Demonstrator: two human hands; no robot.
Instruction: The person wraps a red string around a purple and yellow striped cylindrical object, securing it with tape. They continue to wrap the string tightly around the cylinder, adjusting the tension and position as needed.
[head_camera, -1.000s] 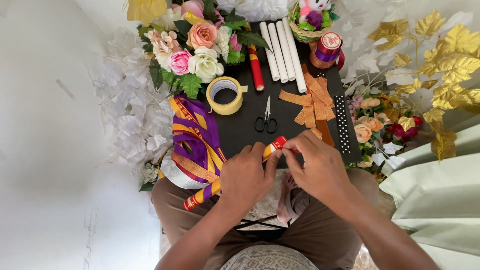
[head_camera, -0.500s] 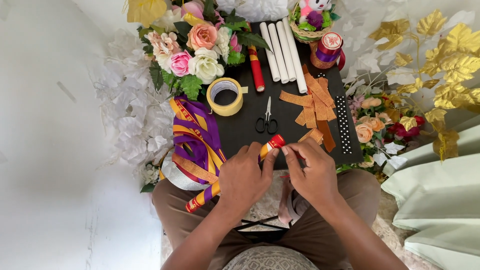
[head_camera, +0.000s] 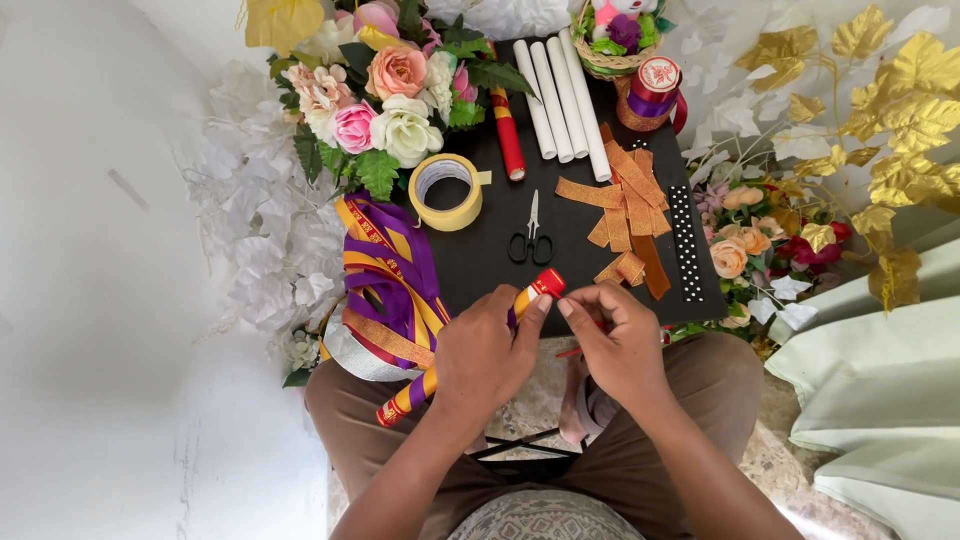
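My left hand (head_camera: 482, 352) is wrapped around a long stick (head_camera: 405, 395) covered in red, yellow and purple ribbon; its red tip pokes out above my fingers. My right hand (head_camera: 617, 338) is pinched just right of that tip, with a thin red strip showing beneath its fingers. Both hands hover over my lap at the near edge of a black board (head_camera: 580, 250). Black scissors (head_camera: 531, 240) lie on the board just beyond my hands.
On the board lie a yellow tape roll (head_camera: 447, 190), orange ribbon strips (head_camera: 625, 210), three white tubes (head_camera: 560, 95) and a red stick (head_camera: 508, 140). A purple and yellow ribbon bundle (head_camera: 385, 285) sits at left. Artificial flowers (head_camera: 385, 95) and gold leaves (head_camera: 890, 90) ring the board.
My right hand has drawn in closer to the stick's red tip, fingers now pinched beside it. My left hand keeps its hold on the stick.
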